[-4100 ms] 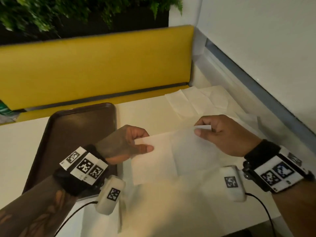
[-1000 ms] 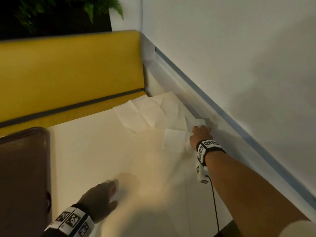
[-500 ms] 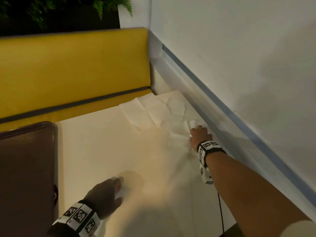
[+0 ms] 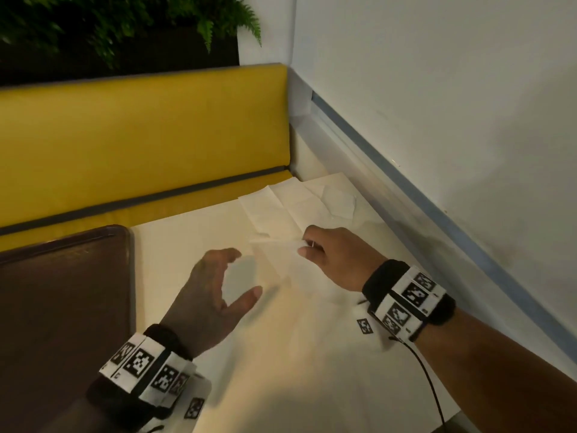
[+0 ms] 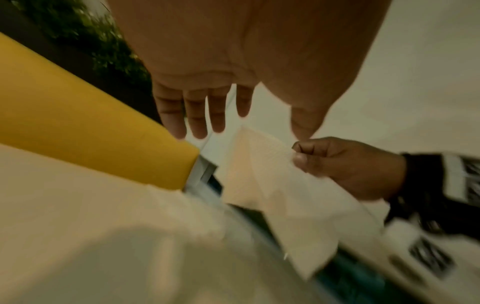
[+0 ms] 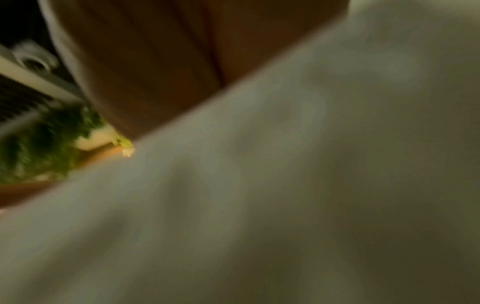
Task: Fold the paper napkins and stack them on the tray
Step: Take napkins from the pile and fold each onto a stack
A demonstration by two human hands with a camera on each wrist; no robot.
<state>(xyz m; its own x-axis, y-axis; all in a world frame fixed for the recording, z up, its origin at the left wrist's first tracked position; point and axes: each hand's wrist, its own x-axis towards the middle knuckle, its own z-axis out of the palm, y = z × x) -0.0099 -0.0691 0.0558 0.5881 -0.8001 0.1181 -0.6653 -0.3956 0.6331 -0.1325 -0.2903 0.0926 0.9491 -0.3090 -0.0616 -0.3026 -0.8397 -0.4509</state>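
My right hand (image 4: 327, 254) pinches a white paper napkin (image 4: 274, 260) by its edge and holds it lifted over the white table (image 4: 312, 354). In the left wrist view the same napkin (image 5: 272, 181) hangs from that right hand (image 5: 337, 162). My left hand (image 4: 215, 285) hovers just left of the napkin, fingers spread and empty; its fingers (image 5: 197, 115) point at the napkin's top edge. More unfolded napkins (image 4: 296, 204) lie at the table's far right corner. The brown tray (image 4: 62, 307) sits at the left. The right wrist view is blurred, filled by napkin.
A yellow bench back (image 4: 140, 135) runs behind the table, with green plants (image 4: 109, 23) above it. A white wall (image 4: 437, 120) with a grey-blue rail (image 4: 437, 210) borders the table's right side.
My right hand has pulled one napkin off the corner pile toward me and lifted it. My left hand has risen from the table and opened beside the napkin.
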